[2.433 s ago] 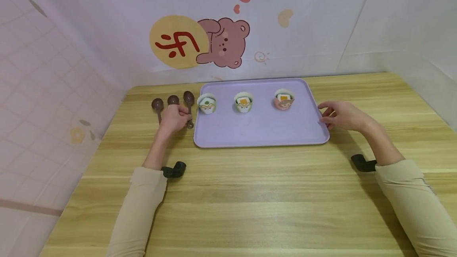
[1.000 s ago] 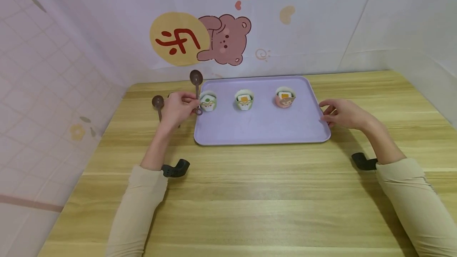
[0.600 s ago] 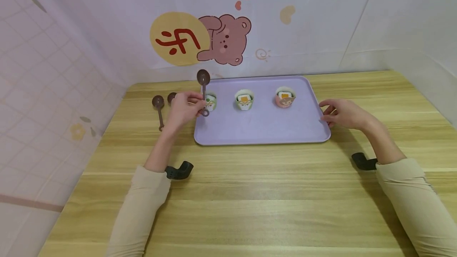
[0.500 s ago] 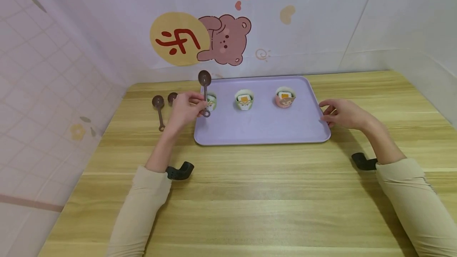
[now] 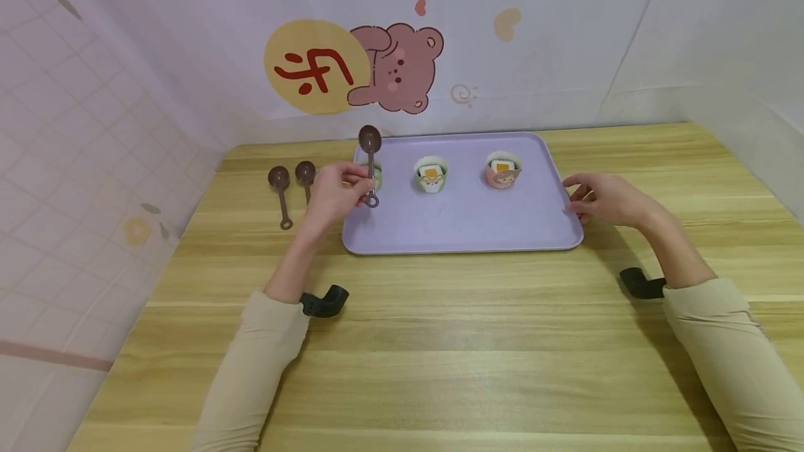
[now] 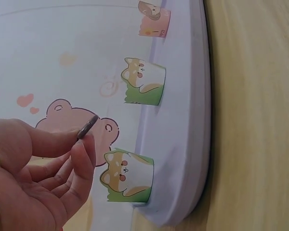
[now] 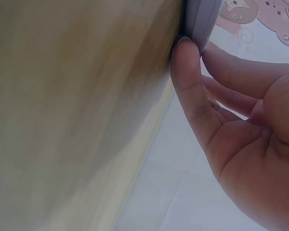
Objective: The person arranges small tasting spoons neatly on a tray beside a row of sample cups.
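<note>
My left hand pinches the handle of a brown measuring spoon between thumb and fingers. The spoon is held upright over the left end of a lilac tray, bowl up and ring end down. Behind it, a green paper cup is partly hidden; the left wrist view shows a dog print on this cup. Another green cup and a pink cup stand farther right, each with a white piece inside. With thumb and fingers my right hand grips the tray's right rim.
Two more brown spoons, an outer one and an inner one, lie on the wooden table left of the tray. A white printed sheet stands behind the table. Black wrist mounts sit at both wrists.
My left hand took hold of the rightmost spoon, lifted it from the table and carried it right, over the tray's left end. The right hand stays at the tray's rim.
</note>
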A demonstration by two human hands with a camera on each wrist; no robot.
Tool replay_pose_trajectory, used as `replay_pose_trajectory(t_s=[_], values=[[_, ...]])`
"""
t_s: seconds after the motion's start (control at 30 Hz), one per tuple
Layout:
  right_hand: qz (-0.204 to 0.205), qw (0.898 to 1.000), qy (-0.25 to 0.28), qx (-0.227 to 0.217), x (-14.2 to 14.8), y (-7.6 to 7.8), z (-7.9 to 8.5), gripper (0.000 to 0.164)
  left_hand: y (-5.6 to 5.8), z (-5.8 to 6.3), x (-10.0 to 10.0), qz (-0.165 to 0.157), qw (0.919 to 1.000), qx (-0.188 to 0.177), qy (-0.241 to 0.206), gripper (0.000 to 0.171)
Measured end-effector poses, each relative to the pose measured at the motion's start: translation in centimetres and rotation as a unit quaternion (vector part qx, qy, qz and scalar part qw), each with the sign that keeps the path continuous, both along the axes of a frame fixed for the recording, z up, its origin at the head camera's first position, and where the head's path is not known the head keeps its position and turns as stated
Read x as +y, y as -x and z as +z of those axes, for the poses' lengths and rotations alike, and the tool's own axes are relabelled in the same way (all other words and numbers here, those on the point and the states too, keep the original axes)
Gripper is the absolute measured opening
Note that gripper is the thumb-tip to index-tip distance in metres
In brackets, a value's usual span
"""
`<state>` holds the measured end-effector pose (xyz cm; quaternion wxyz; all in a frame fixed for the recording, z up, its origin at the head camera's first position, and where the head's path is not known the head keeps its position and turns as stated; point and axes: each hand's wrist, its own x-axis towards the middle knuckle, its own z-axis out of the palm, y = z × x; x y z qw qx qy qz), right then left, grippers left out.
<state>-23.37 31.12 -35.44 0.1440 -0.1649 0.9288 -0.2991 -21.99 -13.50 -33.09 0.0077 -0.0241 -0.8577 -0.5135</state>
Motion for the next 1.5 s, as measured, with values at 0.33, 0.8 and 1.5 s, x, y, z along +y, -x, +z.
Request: replay_pose_trajectory(t_s=[0.33,0.8,1.5], values=[[0.001,1.0,-0.004,0.001,0.0,0.0,0.1,0.045,0.1,-0.4,1.1,0.005,0.9996,-0.02,-0.021,0.019],[-0.002,1.0,0.001,-0.002,0.1,0.1,-0.1,0.045,0.7,-1.3,1.7,-0.001,0.9993,-0.03,-0.022,0.019],[-0.005,1.0,0.011,-0.008,0.2,0.1,-0.1,0.045,1.5,-2.7,2.9,0.011,0.999,-0.04,-0.015,0.019]])
